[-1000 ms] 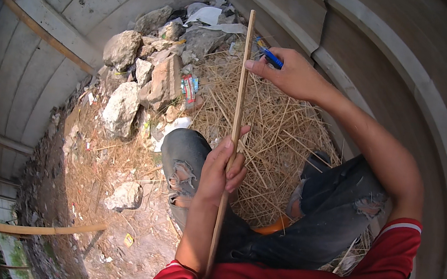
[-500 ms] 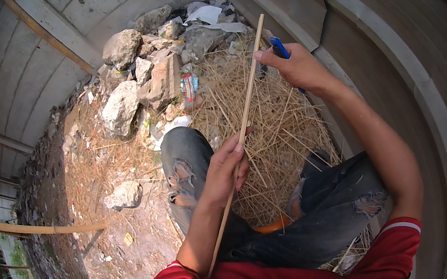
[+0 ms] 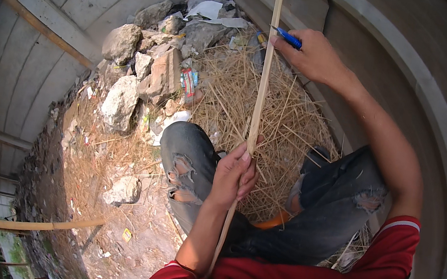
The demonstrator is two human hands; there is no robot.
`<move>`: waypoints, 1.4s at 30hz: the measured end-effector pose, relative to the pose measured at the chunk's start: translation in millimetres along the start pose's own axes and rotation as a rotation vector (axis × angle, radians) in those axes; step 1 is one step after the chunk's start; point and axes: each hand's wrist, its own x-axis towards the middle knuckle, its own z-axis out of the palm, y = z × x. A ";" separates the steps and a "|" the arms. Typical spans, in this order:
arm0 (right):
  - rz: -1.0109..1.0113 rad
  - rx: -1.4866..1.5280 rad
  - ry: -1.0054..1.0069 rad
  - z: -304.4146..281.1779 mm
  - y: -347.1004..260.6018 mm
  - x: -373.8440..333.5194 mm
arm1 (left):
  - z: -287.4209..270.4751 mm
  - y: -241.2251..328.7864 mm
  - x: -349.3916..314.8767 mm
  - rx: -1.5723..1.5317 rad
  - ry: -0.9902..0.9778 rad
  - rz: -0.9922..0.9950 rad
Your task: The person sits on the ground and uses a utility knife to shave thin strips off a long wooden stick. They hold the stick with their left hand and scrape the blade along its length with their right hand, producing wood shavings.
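A long, thin strip of pale wood or bamboo (image 3: 262, 90) runs away from my body, its far end leaning slightly right. My left hand (image 3: 233, 177) is closed around its lower part, above my bent legs. In my right hand (image 3: 317, 58) is a blue-handled utility knife (image 3: 290, 38), gripped near the strip's far end. The knife's tip points left and meets the strip, with my right thumb at the strip's edge. The strip's near end passes down to my red shirt.
Dry straw-like shavings (image 3: 285, 114) spread between my legs. Rocks (image 3: 120, 102) and litter are piled ahead to the left. A corrugated wall (image 3: 414, 99) curves close by on my right. A bamboo pole (image 3: 43, 226) juts in from the left, and an orange object (image 3: 272, 220) lies beneath my leg.
The strip has shifted upward and to the right, showing more of its flat face. My right hand and knife have moved up and right; my left hand has slid slightly right and nearer.
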 end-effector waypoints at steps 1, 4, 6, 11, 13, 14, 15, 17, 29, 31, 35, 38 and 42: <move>0.021 -0.056 -0.079 -0.8 -8.5 -7.7 | -0.9 0.8 6.4 -0.033 -0.007 0.028; -0.139 -0.325 -0.189 22.4 -28.8 -26.4 | -4.6 7.6 19.9 -0.066 0.034 0.096; -0.191 -0.444 -0.242 35.9 -40.1 -40.3 | -3.3 17.8 24.3 -0.092 0.070 0.116; -0.134 -0.495 -0.235 68.2 -47.9 -50.3 | -15.2 28.8 27.2 0.017 0.154 0.151; -0.155 -0.576 -0.173 66.4 -40.8 -35.7 | -15.3 25.7 27.7 0.035 0.160 0.141; -0.166 -0.611 -0.145 64.9 -34.5 -25.3 | -14.5 21.7 27.0 0.046 0.168 0.133; -0.105 -0.646 -0.084 62.5 -25.9 -14.4 | -14.8 14.6 25.2 0.047 0.154 0.114; 0.025 -0.649 0.035 37.2 -0.4 25.6 | -11.5 -2.2 17.1 0.052 0.124 0.088; 0.531 1.014 -0.549 1.9 26.8 18.9 | -17.7 17.6 25.7 0.074 0.176 0.132; 0.459 1.101 -0.553 2.1 23.5 16.9 | -17.5 17.0 22.9 0.069 0.203 0.125; 0.405 1.210 -0.540 -3.7 6.0 7.5 | -18.1 14.5 22.1 0.016 0.194 0.108; 0.390 1.054 -0.531 -1.3 12.6 6.8 | -15.0 11.5 23.3 0.034 0.177 0.105; 0.440 0.776 -0.409 1.4 24.8 11.1 | -8.7 8.6 20.8 0.101 0.175 0.087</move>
